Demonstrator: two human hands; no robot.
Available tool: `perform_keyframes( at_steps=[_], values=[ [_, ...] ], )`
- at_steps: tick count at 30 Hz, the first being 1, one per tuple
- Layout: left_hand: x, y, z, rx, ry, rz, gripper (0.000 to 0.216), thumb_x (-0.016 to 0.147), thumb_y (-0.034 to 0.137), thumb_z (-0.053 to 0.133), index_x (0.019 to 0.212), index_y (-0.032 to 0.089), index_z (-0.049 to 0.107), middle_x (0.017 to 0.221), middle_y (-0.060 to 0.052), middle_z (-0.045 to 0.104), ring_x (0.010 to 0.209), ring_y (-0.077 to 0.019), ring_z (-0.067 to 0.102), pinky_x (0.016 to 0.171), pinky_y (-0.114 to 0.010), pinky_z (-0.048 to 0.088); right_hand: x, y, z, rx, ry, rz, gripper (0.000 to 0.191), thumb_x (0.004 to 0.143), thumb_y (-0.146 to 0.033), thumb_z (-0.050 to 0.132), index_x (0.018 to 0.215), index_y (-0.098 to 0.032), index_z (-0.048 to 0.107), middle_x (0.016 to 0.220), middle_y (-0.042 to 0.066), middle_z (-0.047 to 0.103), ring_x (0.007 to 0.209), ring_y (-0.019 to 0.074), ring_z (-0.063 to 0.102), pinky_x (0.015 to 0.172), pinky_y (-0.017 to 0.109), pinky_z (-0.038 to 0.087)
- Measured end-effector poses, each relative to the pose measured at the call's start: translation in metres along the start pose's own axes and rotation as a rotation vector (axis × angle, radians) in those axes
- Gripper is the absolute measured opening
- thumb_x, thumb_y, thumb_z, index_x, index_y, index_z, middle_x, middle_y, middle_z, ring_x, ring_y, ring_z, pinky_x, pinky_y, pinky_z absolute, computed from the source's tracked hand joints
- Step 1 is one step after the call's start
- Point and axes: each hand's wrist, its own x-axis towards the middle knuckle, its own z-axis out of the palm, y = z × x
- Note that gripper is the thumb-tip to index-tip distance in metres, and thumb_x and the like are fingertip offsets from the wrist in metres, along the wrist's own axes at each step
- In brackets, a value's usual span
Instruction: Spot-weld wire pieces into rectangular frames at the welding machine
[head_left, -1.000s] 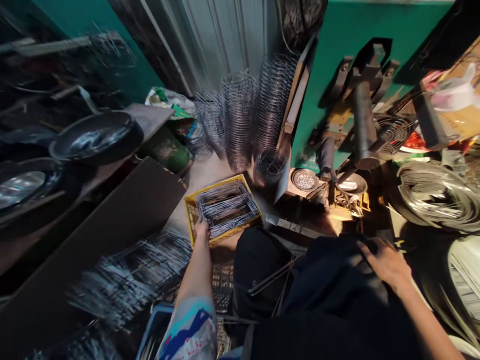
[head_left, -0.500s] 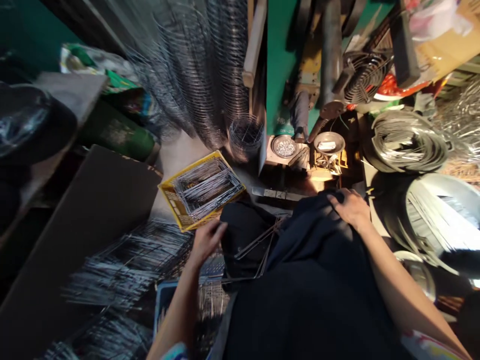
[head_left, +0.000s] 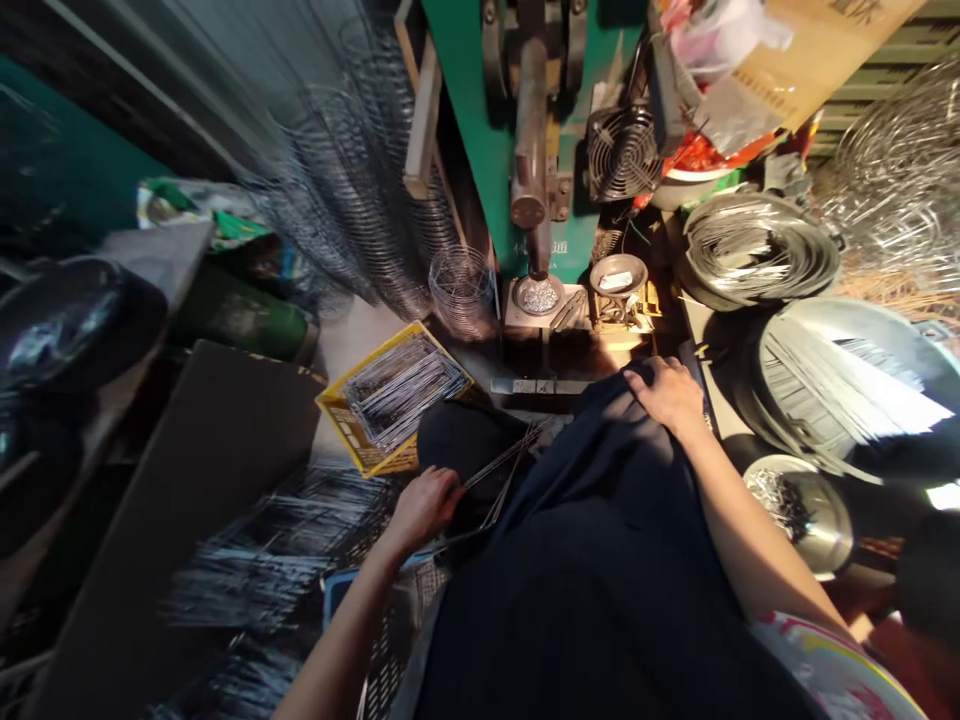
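Reaching thin bent-wire frames (head_left: 501, 460) on the dark-clothed lap (head_left: 585, 520), the left hand (head_left: 429, 500) has curled fingers; whether they grip the wire cannot be told. The right hand (head_left: 670, 395) rests loosely spread on the right knee (head_left: 604, 412), holding nothing visible. Grey wire pieces (head_left: 405, 390) already fill much of the yellow plastic crate (head_left: 343, 420); the lap's few lie outside. A second ago, the left hand was over the crate's near-left corner.
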Motion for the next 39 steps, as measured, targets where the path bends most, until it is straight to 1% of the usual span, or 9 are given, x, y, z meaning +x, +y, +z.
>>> perform_keyframes(
  at_steps=[5,14,18,21,24,30,35,37,39],
  values=[
    [0.011,-0.001,-0.018,-0.147,0.071,-0.14,0.028,0.094,0.039,0.045,0.073,0.022,0.053,0.072,-0.005,0.064,0.072,-0.022,0.062,0.065,-0.03,0.038,-0.005,0.028,0.0,0.038,0.031,0.008,0.06,0.094,-0.065,0.04,0.124,-0.016,0.06,0.12,0.017,0.06,0.115,0.0342,0.054,0.094,0.046,0.046],
    [0.015,0.008,-0.002,0.072,-0.02,-0.064,0.012,0.088,0.03,0.053,0.094,0.021,0.059,0.086,-0.009,0.067,0.085,-0.0253,0.065,0.073,-0.03,0.042,-0.009,0.048,0.004,0.077,0.068,0.039,0.062,0.094,-0.066,0.038,0.126,-0.017,0.059,0.123,0.017,0.058,0.114,0.0338,0.055,0.094,0.045,0.045],
    [0.013,0.006,-0.002,-0.104,-0.035,-0.005,0.018,0.085,0.032,0.058,0.1,0.023,0.061,0.087,-0.005,0.069,0.083,-0.0226,0.066,0.074,-0.029,0.045,-0.007,0.047,0.005,0.075,0.067,0.025,0.06,0.094,-0.065,0.039,0.124,-0.017,0.059,0.122,0.017,0.059,0.114,0.0341,0.054,0.093,0.045,0.046],
    [0.026,-0.004,-0.013,-0.341,0.139,-0.067,0.026,0.083,0.034,0.058,0.104,0.021,0.064,0.084,-0.004,0.069,0.076,-0.0215,0.065,0.071,-0.029,0.047,-0.005,0.045,0.006,0.065,0.056,0.004,0.062,0.094,-0.066,0.038,0.124,-0.016,0.059,0.121,0.018,0.059,0.115,0.0343,0.054,0.093,0.045,0.045],
    [0.052,-0.016,-0.026,-0.366,0.354,-0.16,0.04,0.081,0.035,0.059,0.116,0.018,0.064,0.088,-0.006,0.069,0.077,-0.0235,0.064,0.075,-0.032,0.048,-0.004,0.04,0.005,0.042,0.056,0.001,0.063,0.094,-0.066,0.037,0.123,-0.015,0.059,0.121,0.018,0.059,0.115,0.0345,0.054,0.094,0.046,0.045],
    [0.092,-0.027,-0.036,-0.37,0.483,-0.184,0.033,0.078,0.024,0.058,0.108,0.017,0.07,0.084,-0.006,0.068,0.077,-0.0244,0.063,0.079,-0.033,0.046,-0.004,0.034,0.004,0.035,0.051,0.004,0.062,0.095,-0.066,0.037,0.124,-0.016,0.059,0.12,0.017,0.059,0.114,0.0336,0.055,0.094,0.045,0.045],
    [0.072,-0.038,-0.036,-0.405,0.585,-0.247,0.034,0.081,0.025,0.052,0.109,0.016,0.069,0.082,-0.004,0.067,0.07,-0.0199,0.059,0.075,-0.029,0.045,-0.011,0.029,0.004,-0.093,0.129,-0.012,0.057,0.098,-0.058,0.035,0.125,-0.013,0.057,0.126,0.021,0.055,0.118,0.0374,0.049,0.097,0.051,0.04],
    [0.055,-0.041,-0.039,-0.439,0.625,-0.263,0.035,0.081,0.027,0.053,0.11,0.015,0.068,0.081,-0.003,0.066,0.069,-0.0178,0.057,0.073,-0.028,0.045,-0.017,0.009,0.011,-0.178,0.159,-0.132,0.05,0.099,-0.049,0.034,0.127,-0.012,0.054,0.134,0.023,0.05,0.123,0.0391,0.045,0.1,0.056,0.035],
    [0.038,-0.04,-0.045,-0.48,0.649,-0.247,0.034,0.081,0.028,0.055,0.109,0.015,0.068,0.079,-0.001,0.064,0.068,-0.016,0.056,0.072,-0.026,0.044,-0.026,-0.025,0.028,-0.203,0.037,-0.341,0.043,0.1,-0.042,0.037,0.128,-0.013,0.052,0.137,0.022,0.048,0.122,0.0374,0.046,0.1,0.054,0.036]
  ],
)
